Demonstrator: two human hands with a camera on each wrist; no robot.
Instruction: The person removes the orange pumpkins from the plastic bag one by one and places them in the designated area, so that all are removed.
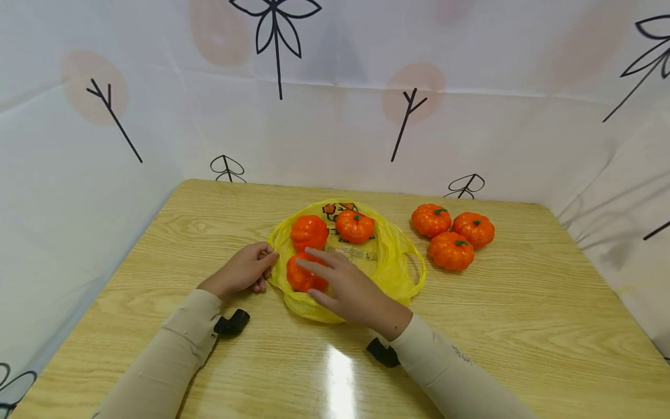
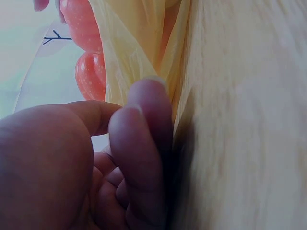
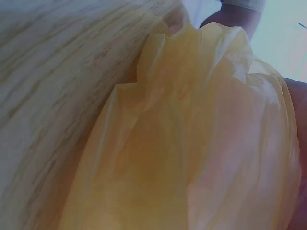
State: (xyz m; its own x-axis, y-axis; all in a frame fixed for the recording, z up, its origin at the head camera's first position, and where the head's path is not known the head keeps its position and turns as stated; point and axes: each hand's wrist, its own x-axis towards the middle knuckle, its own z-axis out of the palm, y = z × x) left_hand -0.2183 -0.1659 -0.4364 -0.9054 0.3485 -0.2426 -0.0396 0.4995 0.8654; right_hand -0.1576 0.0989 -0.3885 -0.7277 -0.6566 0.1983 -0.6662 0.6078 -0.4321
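Note:
A yellow plastic bag lies spread wide on the table with its mouth upward. Inside it sit three orange toy pumpkins: one at the back left, one at the back right and one at the front left. My left hand pinches the bag's left rim, and the left wrist view shows its fingertips at the yellow film. Over the front-left pumpkin reaches my right hand, fingers spread; whether they touch it I cannot tell. In the right wrist view the bag's side hides most of this hand.
Three more orange pumpkins stand close together right of the bag: a left one, a right one and a front one. The wooden table ends at a patterned white cloth behind. A bag handle loops out rightward.

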